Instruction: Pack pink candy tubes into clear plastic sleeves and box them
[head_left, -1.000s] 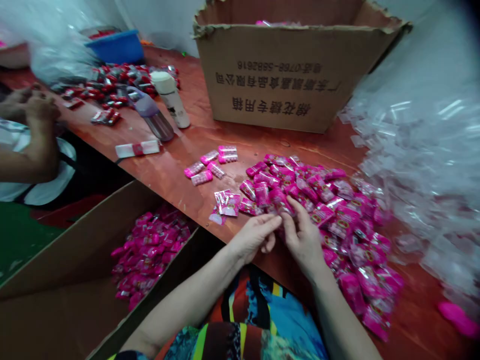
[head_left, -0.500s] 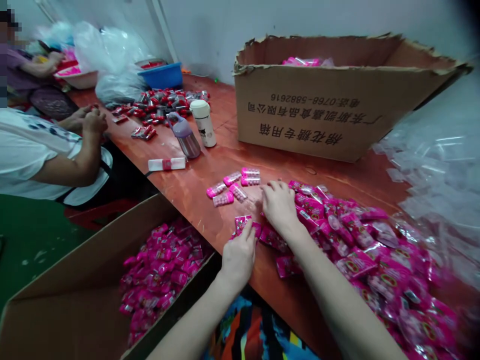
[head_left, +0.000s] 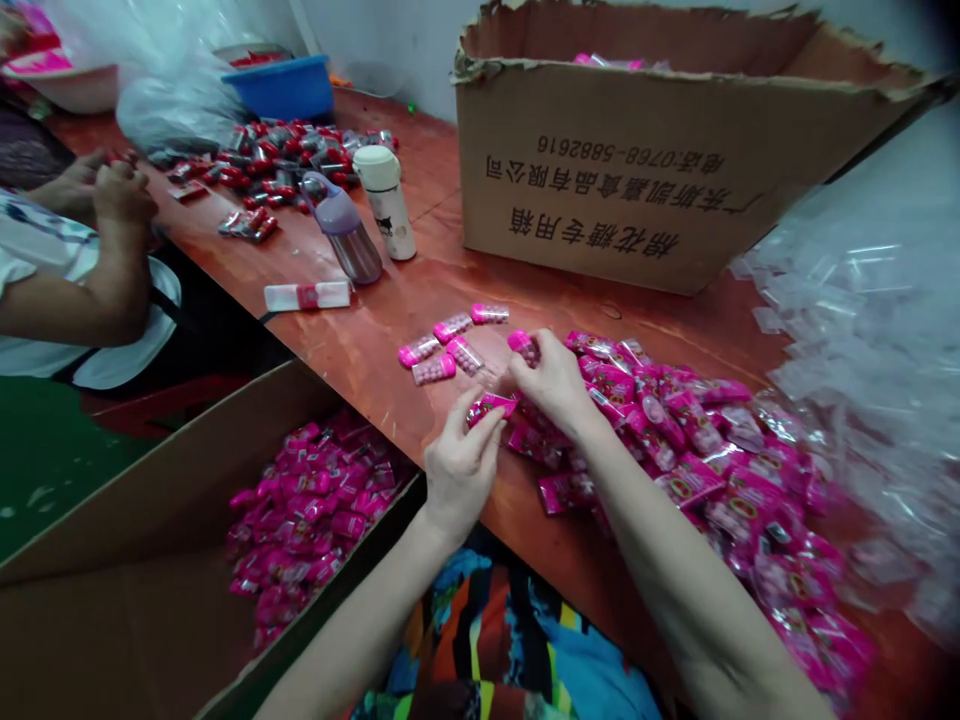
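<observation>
My left hand point(head_left: 463, 462) pinches a pink printed packet point(head_left: 489, 408) above the red table's front part. Just to its right, my right hand point(head_left: 551, 380) grips a small pink-capped bottle point(head_left: 523, 347) of pink balls, its cap end showing beyond the fingers. Several similar bottles point(head_left: 452, 328) lie on the table to the left of my right hand. A large heap of pink packets point(head_left: 682, 420) spreads beneath and right of my right forearm.
Below the table at left, an open carton point(head_left: 142, 620) holds pink packets. Behind stand a big cardboard box point(head_left: 600, 190), a purple-lidded bottle point(head_left: 345, 230), a white bottle point(head_left: 386, 200) and red-capped items point(head_left: 277, 165). Clear plastic pieces point(head_left: 862, 380) lie right; a person's hands point(head_left: 120, 190) work left.
The camera view has shifted. My right hand has picked up one bottle from the small group, and my left hand has lifted a packet, bringing both hands close together.
</observation>
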